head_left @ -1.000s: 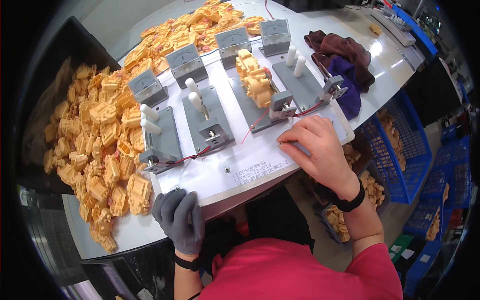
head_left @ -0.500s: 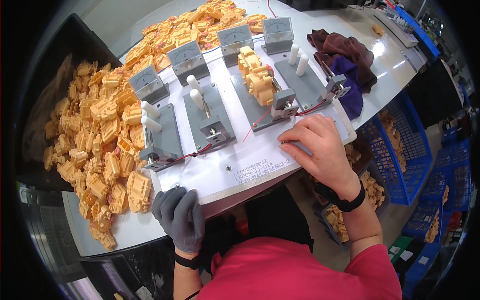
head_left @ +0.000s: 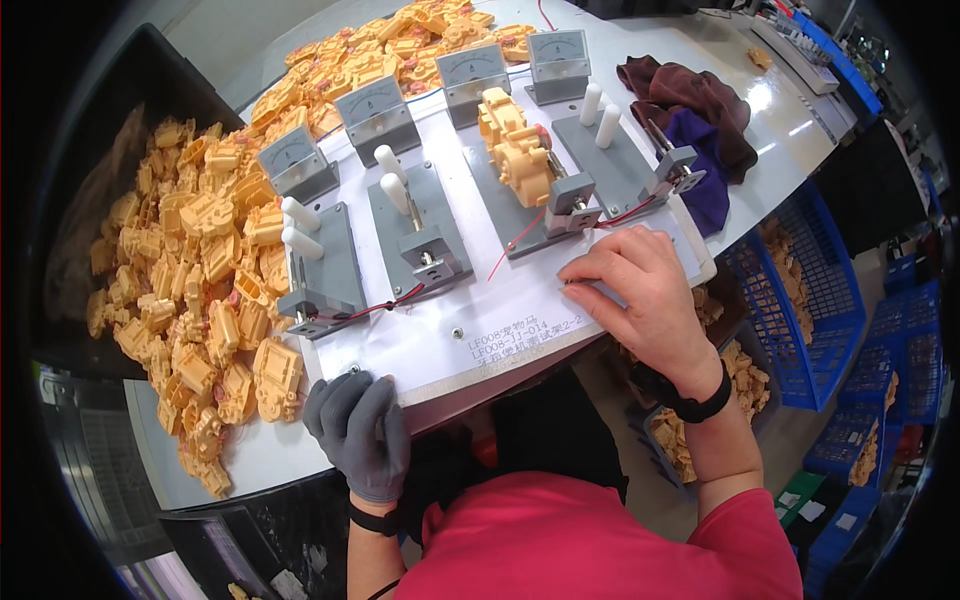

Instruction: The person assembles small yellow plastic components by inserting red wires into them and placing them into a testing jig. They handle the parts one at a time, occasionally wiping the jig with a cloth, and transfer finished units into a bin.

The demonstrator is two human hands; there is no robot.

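My gloved left hand (head_left: 360, 435) rests at the front left corner of a white board (head_left: 420, 345), its fingers loosely curled with no object showing in them. Thumb and fingertips of my bare right hand (head_left: 640, 295) are pinched together just above the board's front right part. Whatever may be between them is too small to make out. Beyond that hand, a yellow plastic gearbox housing (head_left: 520, 165) sits on a grey test fixture (head_left: 500, 200) against a metal shaft block (head_left: 572, 200). A thin red wire (head_left: 510, 248) runs from it toward the board.
Other fixtures with white pegs (head_left: 302, 230) and several analog meters (head_left: 375, 112) line the board. Heaped yellow housings (head_left: 200, 270) cover the table's left and back. Crumpled dark cloths (head_left: 700, 115) lie at the right. Blue crates (head_left: 800, 310) with more housings stand below.
Both hands keep nearly the same place and pose. The whole scene has shifted very slightly in the view; the housing on the fixture sits a little higher in the picture.
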